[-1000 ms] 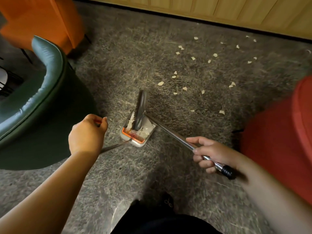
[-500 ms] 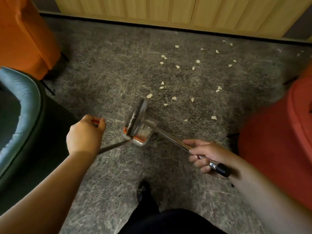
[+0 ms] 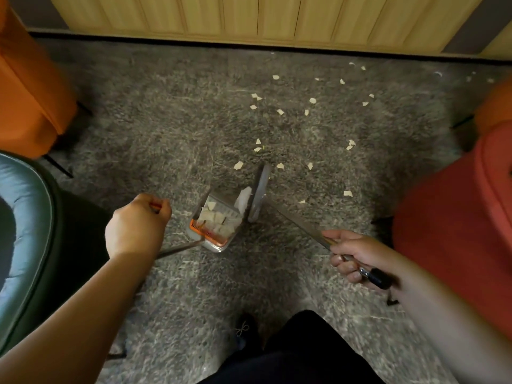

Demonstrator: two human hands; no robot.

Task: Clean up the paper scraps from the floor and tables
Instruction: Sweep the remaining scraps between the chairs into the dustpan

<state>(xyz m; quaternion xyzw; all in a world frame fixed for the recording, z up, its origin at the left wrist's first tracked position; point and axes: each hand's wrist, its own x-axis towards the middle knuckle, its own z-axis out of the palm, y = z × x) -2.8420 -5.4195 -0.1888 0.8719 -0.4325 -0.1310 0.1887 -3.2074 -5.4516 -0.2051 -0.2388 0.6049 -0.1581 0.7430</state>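
Observation:
Several small paper scraps lie scattered on the grey carpet toward the wooden wall. A clear dustpan with an orange comb edge sits on the carpet and holds several scraps. My left hand grips the top of its thin metal handle. My right hand grips the metal broom handle near its black end cap. The grey broom head stands at the dustpan's right side, just short of the nearest scraps.
A green padded chair stands at the left with an orange seat behind it. A red seat fills the right. A wooden panel wall closes the far side. My dark trouser leg and shoe are below.
The view has shifted forward toward the wall. The broom head has swung from over the dustpan to its right side, and the dustpan's open mouth now shows the scraps inside.

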